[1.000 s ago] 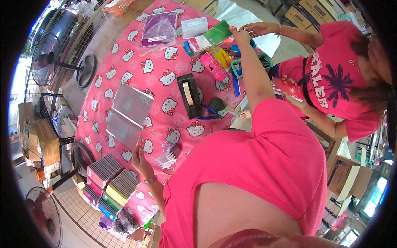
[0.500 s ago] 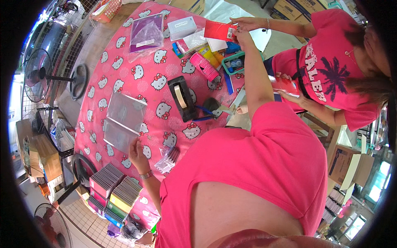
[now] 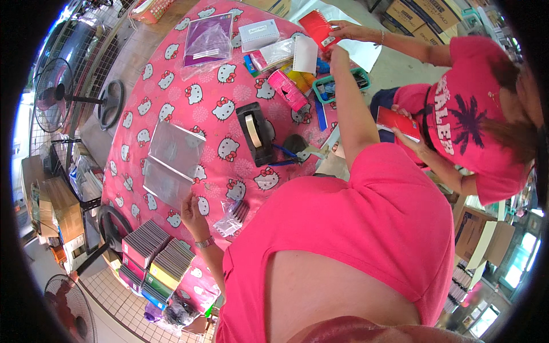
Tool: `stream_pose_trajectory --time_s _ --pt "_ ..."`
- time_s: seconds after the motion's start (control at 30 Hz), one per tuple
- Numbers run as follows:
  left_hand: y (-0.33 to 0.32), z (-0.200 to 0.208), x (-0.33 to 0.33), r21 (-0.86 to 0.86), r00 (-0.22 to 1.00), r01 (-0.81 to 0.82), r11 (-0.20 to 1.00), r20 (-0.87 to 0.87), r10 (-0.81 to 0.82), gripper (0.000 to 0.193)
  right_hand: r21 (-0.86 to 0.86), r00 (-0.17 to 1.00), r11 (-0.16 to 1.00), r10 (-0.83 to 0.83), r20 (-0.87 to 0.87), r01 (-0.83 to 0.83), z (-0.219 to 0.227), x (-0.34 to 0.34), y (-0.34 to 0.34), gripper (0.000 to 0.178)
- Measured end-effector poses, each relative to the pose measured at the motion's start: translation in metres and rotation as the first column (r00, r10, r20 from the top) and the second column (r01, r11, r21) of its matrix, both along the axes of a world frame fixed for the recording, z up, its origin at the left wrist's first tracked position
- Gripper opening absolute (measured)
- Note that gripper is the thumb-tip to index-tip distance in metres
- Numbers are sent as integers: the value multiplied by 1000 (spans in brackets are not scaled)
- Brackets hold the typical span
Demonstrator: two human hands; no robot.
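My right hand (image 3: 333, 54) reaches far across the table, its fingers closed at the lower end of a red spiral notebook (image 3: 314, 26). A co-worker's hand (image 3: 346, 31) touches the same notebook's right edge. The co-worker's other hand (image 3: 407, 135) holds more red notebooks (image 3: 396, 121) near the waist. On the left, my left hand (image 3: 193, 216) pinches the lower edge of an opened clear plastic cover (image 3: 174, 154) lying on the tablecloth; its fingertips are small and partly hidden.
A black tape dispenser (image 3: 251, 137), pink pencil case (image 3: 287, 90) and teal basket (image 3: 366, 80) sit mid-table. Beyond lie a purple notebook in plastic (image 3: 207, 41) and a white notepad (image 3: 258, 35). Notebook stacks (image 3: 146, 243) and fans (image 3: 54, 97) stand left.
The red notebook between my right hand and the co-worker's hand has turned to a steeper slant. The co-worker's lower hand shows its red notebooks more fully. My left hand stays beside the plastic cover.
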State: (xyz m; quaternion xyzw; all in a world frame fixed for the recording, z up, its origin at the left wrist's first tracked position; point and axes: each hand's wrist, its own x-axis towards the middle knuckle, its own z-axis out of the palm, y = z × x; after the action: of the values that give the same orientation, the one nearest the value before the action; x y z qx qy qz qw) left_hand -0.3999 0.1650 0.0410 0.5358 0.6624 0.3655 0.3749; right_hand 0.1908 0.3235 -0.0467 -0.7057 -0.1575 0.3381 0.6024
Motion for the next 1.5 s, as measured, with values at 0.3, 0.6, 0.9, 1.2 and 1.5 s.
stream_pose_trajectory --time_s 0.3,0.6,0.9,1.2,1.5 --pt "-12 10 -7 -21 997 -78 997 -26 77 19 -680 609 726 584 536 -98 31 -41 47 103" --pt "-9 18 5 -21 987 -81 996 -139 77 21 -880 18 387 917 398 -277 4 4 84 39" --pt "-14 7 -1 -12 984 -147 989 -103 145 20 -98 672 848 477 567 -520 62 74 80 29" --pt "-14 22 14 14 981 -153 988 -118 153 20 -284 595 923 384 706 -260 11 69 63 30" --pt "-30 31 24 5 960 -198 980 -203 194 20 -414 667 816 572 478 -403 -39 93 78 32"
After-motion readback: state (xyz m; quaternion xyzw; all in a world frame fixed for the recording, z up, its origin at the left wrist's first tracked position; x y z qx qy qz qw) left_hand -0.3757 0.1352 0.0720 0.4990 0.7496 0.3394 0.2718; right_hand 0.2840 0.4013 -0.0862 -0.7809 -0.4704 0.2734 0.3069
